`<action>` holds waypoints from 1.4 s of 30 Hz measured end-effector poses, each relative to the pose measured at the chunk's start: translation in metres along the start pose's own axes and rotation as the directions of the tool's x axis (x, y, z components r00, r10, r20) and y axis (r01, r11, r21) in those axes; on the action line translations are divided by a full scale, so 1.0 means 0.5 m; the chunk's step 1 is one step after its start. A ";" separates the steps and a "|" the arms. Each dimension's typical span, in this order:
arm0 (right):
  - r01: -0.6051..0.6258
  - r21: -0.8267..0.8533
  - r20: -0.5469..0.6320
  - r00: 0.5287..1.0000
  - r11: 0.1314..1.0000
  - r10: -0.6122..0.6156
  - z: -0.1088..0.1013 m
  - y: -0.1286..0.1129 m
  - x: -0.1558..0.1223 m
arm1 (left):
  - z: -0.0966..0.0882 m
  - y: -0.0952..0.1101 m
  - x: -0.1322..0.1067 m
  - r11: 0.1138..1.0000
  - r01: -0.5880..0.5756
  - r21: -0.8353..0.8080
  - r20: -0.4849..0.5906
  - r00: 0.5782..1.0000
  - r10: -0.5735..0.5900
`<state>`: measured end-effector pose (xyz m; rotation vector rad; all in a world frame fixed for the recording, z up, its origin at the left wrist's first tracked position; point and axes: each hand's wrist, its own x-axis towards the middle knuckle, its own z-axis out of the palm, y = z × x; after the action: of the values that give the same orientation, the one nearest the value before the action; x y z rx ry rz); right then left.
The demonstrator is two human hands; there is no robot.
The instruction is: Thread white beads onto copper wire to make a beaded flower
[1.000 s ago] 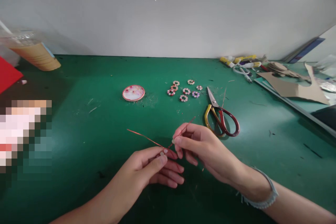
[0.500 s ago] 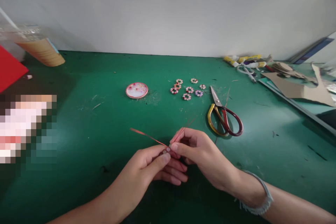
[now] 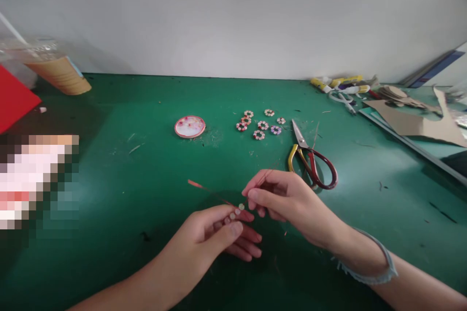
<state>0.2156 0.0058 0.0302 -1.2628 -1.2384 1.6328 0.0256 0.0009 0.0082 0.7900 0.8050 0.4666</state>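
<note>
Pale round beads (image 3: 237, 212) sit in a short row on a red thread (image 3: 196, 184). My left hand (image 3: 211, 238) holds the beads between thumb and index finger, with its other fingers stretched out below. My right hand (image 3: 284, 197), just to the right, pinches a thin red strand by thumb and fingertips. The thread's flat red end sticks out to the upper left above my left hand. Beyond my hands lie several small bead rings (image 3: 259, 135), in red, white, orange and purple. Scissors (image 3: 323, 167) lie behind my right hand, which covers part of one handle.
A round patterned disc (image 3: 189, 127) lies left of the rings. At far left are a tilted cup (image 3: 60, 75), a red sheet (image 3: 16, 99) and a blurred-out object (image 3: 32, 180). Glue tubes (image 3: 321, 85) and cut cardboard (image 3: 408, 119) lie at right, before a white wall (image 3: 292, 24).
My right hand has moved right and slightly up, away from my left hand, drawing the strand out. More of the bead row now shows at my left fingertips.
</note>
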 end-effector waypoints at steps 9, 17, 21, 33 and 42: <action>-0.005 -0.018 0.057 0.998 1.000 0.007 0.011 0.003 -0.001 | 0.007 -0.004 -0.004 0.988 -0.012 0.152 -0.040 0.999 0.018; -0.030 -0.016 0.162 0.986 0.999 0.033 0.004 0.004 -0.001 | 0.005 -0.014 -0.001 0.996 -0.022 0.083 0.014 1.000 0.021; -0.015 -0.028 0.113 0.993 1.000 0.018 0.004 0.008 0.003 | 0.005 -0.012 -0.006 0.994 -0.063 0.092 -0.006 0.998 0.063; 0.057 -0.156 0.030 0.998 0.986 -0.053 0.017 0.021 -0.006 | 0.006 -0.021 -0.004 0.986 -0.112 0.121 -0.085 0.989 0.123; 0.054 -0.196 -0.058 0.996 0.979 -0.066 0.006 0.011 -0.004 | 0.003 -0.018 -0.010 0.980 -0.060 0.192 -0.007 0.998 0.062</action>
<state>0.2135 0.0016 0.0257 -1.3709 -1.4093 1.4444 0.0244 -0.0085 0.0043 0.9934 0.8484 0.4534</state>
